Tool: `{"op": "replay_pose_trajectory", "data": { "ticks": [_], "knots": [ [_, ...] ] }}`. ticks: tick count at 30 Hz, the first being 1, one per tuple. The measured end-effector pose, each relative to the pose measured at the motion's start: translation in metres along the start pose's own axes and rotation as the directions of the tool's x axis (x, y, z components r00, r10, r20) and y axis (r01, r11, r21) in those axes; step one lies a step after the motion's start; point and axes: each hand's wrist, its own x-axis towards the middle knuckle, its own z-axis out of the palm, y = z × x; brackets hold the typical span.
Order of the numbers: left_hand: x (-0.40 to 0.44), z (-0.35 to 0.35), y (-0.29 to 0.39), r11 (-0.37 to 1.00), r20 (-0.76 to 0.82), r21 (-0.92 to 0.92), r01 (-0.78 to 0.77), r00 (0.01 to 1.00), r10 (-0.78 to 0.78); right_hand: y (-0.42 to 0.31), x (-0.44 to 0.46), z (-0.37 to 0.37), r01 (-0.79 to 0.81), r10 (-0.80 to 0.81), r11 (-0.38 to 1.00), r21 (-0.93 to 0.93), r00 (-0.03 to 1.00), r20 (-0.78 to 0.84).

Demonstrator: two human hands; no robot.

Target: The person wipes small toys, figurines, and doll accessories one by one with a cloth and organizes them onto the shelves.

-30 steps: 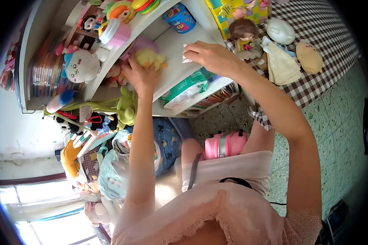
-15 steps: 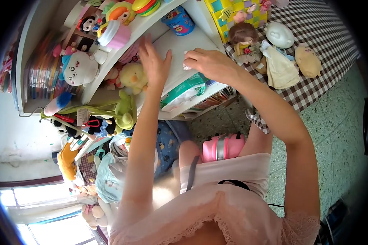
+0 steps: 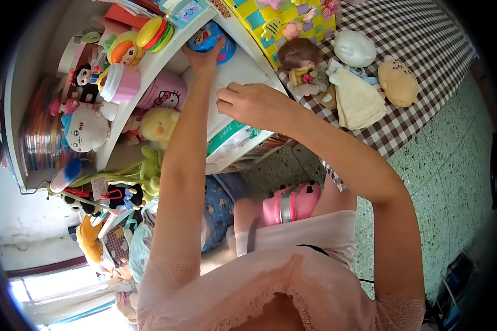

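My left hand (image 3: 204, 57) reaches into the white shelf (image 3: 248, 48), with thumb and fingers spread around the near side of a blue round tin (image 3: 212, 39) that has cartoon figures on it. Closed in a pinch, my right hand (image 3: 247, 103) is in front of the same shelf compartment. A small pale bit shows at its fingertips, too hidden to make out now; earlier it looked like a crumpled patterned piece. Left of my left forearm are a pink Hello Kitty container (image 3: 168, 92) and a yellow plush chick (image 3: 159, 126).
Toys stand on the upper shelf, among them a burger toy (image 3: 154, 35) and a white plush (image 3: 86, 128). A doll (image 3: 301, 60) and plush toys lie on the checkered cloth (image 3: 425, 33) at right. A pink case (image 3: 291, 204) is on the floor.
My left hand has left the yellow chick and moved up and across to the blue tin, closing around it. My right hand stays pinched near the shelf. The view has shifted.
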Motion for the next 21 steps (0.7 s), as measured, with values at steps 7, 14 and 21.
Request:
{"op": "replay_pose_trajectory", "data": {
  "ticks": [7, 14, 21],
  "knots": [
    [-0.081, -0.07, -0.013, 0.989, 0.0, 0.088, 0.123, 0.992, -0.123, -0.009, 0.002, 0.006, 0.072, -0.061, 0.99, 0.12, 0.994, -0.093],
    [-0.141, -0.123, 0.0, 0.992, 0.125, -0.127, 0.018, 0.992, -0.002, -0.03, 0.004, 0.009, 0.191, -0.114, 0.932, 0.309, 0.961, -0.25],
    [-0.172, -0.122, 0.025, 0.997, -0.053, 0.071, -0.004, 0.999, 0.008, -0.019, 0.01, 0.009, 0.035, 0.065, 0.962, 0.272, 0.934, -0.351]
  ]
}}
